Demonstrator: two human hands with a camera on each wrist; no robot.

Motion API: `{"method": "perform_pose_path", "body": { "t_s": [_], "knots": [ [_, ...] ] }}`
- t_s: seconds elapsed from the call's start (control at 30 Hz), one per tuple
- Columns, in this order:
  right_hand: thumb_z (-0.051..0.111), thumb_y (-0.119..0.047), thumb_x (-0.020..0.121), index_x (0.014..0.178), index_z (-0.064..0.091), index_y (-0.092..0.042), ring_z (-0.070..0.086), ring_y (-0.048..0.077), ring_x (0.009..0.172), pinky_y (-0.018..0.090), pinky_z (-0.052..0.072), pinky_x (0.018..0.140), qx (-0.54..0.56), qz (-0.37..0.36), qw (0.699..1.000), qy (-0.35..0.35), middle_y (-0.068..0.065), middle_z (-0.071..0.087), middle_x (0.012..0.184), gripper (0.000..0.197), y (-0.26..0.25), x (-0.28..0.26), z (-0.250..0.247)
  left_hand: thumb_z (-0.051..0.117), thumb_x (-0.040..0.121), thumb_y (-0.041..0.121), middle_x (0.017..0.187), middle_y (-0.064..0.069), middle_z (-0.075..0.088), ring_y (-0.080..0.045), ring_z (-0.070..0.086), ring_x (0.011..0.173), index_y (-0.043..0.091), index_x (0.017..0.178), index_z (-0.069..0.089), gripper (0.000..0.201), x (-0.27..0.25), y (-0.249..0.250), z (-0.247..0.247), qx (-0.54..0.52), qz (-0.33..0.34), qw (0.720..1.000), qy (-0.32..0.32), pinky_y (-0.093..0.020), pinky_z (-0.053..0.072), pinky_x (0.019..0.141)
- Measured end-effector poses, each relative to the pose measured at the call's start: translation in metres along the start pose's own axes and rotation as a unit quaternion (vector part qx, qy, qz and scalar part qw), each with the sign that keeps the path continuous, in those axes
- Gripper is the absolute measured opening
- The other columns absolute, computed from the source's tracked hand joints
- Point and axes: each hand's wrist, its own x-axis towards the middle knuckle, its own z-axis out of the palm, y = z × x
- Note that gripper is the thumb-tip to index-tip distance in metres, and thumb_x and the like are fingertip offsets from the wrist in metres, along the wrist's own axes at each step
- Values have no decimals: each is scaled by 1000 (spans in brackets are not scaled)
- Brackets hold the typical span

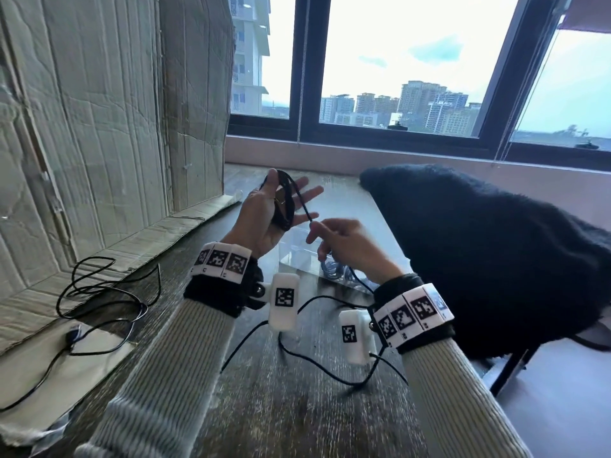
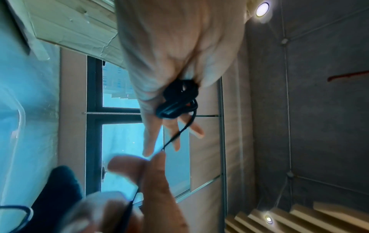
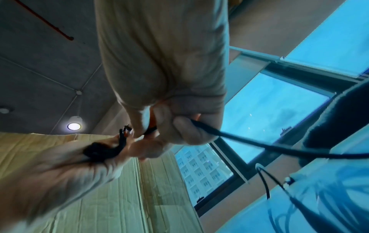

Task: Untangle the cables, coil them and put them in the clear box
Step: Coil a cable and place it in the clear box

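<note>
A black cable is partly wound into a coil (image 1: 285, 206) that hangs in the crook of my left thumb. My left hand (image 1: 302, 193) is raised palm up with its fingers spread straight. In the left wrist view the coil (image 2: 177, 100) sits against the thumb's base. My right hand (image 1: 317, 231) pinches the free strand of this cable just right of the coil. The rest of the strand (image 1: 330, 368) trails down over the table. Under both hands stands the clear box (image 1: 291, 259), with a pale blue coiled cable (image 1: 334, 269) inside.
Another tangled black cable (image 1: 99, 292) lies at the left on flattened cardboard (image 1: 109, 153), which also stands as a wall there. A black fleece cloth (image 1: 479, 259) drapes over a chair at the table's right edge. The wooden table (image 1: 281, 408) runs toward the window.
</note>
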Motion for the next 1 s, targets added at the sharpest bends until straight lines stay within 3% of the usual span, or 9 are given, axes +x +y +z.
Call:
{"method": "perform_pose_path", "body": {
  "t_s": [0.1, 0.2, 0.3, 0.47, 0.63, 0.73, 0.8, 0.9, 1.0],
  "knots": [
    [52, -42, 95, 90, 74, -18, 34, 13, 45, 23, 28, 45, 5, 26, 995, -93, -3, 54, 51, 33, -2, -5, 6, 30, 103, 39, 69, 3, 53, -9, 59, 59, 14, 87, 46, 33, 3, 1, 1, -9, 8, 998, 59, -38, 58, 61],
    [56, -30, 95, 98, 74, -10, 40, 15, 53, 22, 31, 48, -65, 8, 992, -106, 8, 59, 65, 27, -14, -12, -6, 38, 99, 45, 69, 4, 49, -3, 39, 41, 16, 81, 46, 35, 9, -5, -4, 163, 69, 975, 132, -17, 33, 36],
    [57, -17, 94, 97, 74, -7, 46, 19, 65, 24, 37, 54, -106, -38, 991, -68, 21, 68, 88, 20, -22, -18, -23, 39, 99, 45, 69, 6, 58, -3, 43, 41, 15, 87, 54, 36, 12, -12, -14, 407, 138, 897, 109, -22, 35, 39],
    [67, -13, 87, 85, 77, -4, 34, 3, 39, 11, 28, 43, -124, -112, 984, -65, 8, 57, 57, 13, -29, -23, -25, 22, 100, 51, 52, 10, 57, -3, 51, 48, 21, 59, 59, 63, 4, -23, -7, 668, 109, 736, -20, -24, 35, 55],
    [84, -25, 70, 67, 77, -22, 47, 6, 44, 26, 44, 48, -85, -112, 987, 80, -3, 67, 57, 9, -14, -11, -34, 6, 89, 68, 56, -5, 65, -11, 42, 39, 2, 74, 72, 94, -6, -20, -2, 519, -32, 843, -138, -19, 33, 41],
    [88, -21, 63, 63, 74, -21, 60, 10, 55, 35, 54, 60, -16, -104, 986, 126, -3, 70, 60, 14, -5, -7, -39, 52, 89, 55, 52, 2, 56, -8, 40, 40, -4, 82, 67, 61, -9, -12, 2, 530, -51, 822, -202, -20, 32, 40],
    [87, -15, 64, 65, 74, -15, 57, 4, 48, 18, 45, 51, 20, -109, 988, 109, -4, 68, 56, 13, -6, -9, -39, 72, 82, 35, 52, 3, 48, -9, 42, 43, -1, 81, 63, 36, -9, -9, 1, 581, -65, 777, -234, -19, 34, 42],
    [82, -15, 72, 71, 74, -11, 49, 4, 44, 14, 36, 45, 46, -107, 990, 79, -3, 68, 57, 9, -11, -12, -39, 71, 83, 33, 54, 3, 48, -9, 43, 47, 5, 78, 60, 31, -7, -9, -3, 583, -101, 771, -236, -20, 35, 46],
    [77, -18, 79, 76, 75, -17, 48, 13, 53, 27, 37, 53, 59, -100, 992, 52, -1, 69, 64, 4, -9, -15, -44, 63, 90, 32, 59, 2, 51, -6, 46, 50, 15, 74, 65, 23, -6, -7, -8, 529, -76, 817, -216, -19, 39, 52]
  ]
}}
